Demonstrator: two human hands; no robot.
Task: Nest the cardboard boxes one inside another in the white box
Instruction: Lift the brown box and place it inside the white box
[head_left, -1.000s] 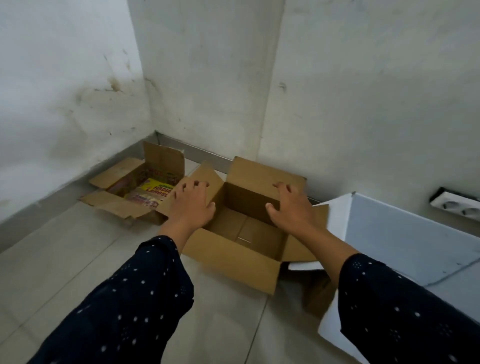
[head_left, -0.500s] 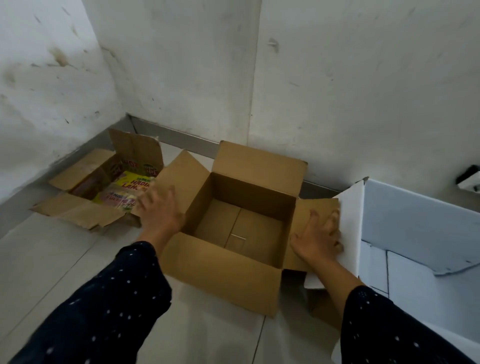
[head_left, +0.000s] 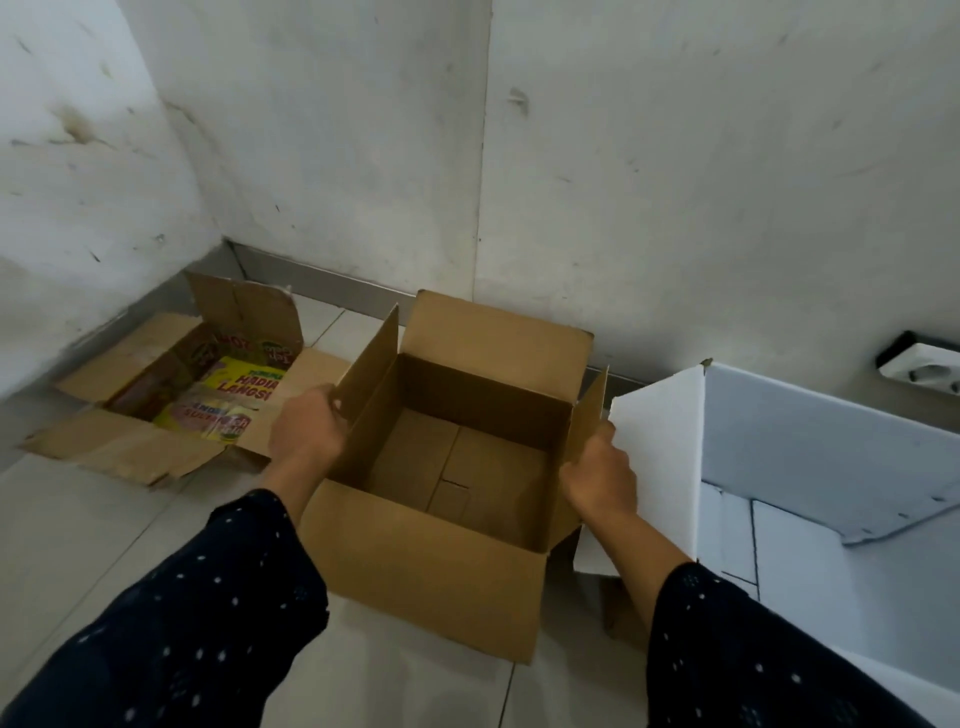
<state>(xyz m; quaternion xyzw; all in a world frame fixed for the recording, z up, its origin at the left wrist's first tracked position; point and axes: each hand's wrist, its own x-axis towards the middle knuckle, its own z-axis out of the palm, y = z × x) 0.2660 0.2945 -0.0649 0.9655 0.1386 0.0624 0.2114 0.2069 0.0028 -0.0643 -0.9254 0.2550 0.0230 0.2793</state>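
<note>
An open, empty brown cardboard box (head_left: 436, 566) stands on the tiled floor in the middle. My left hand (head_left: 306, 434) grips its left side flap, which stands upright. My right hand (head_left: 597, 475) grips the right side flap, also raised. The back flap leans toward the wall. A large white box (head_left: 810, 447) stands open at the right, its left flap touching the brown box's right side. A smaller, worn cardboard box (head_left: 130, 447) with splayed flaps lies at the left and holds printed yellow packaging.
White walls meet in a corner right behind the boxes. A white wall socket (head_left: 924, 364) sits low on the wall at far right. Bare floor tiles spread in front and to the left of the brown box.
Both hands went from lying flat on the spread side flaps to gripping them, and the flaps now stand upright. The view has moved closer and lower.
</note>
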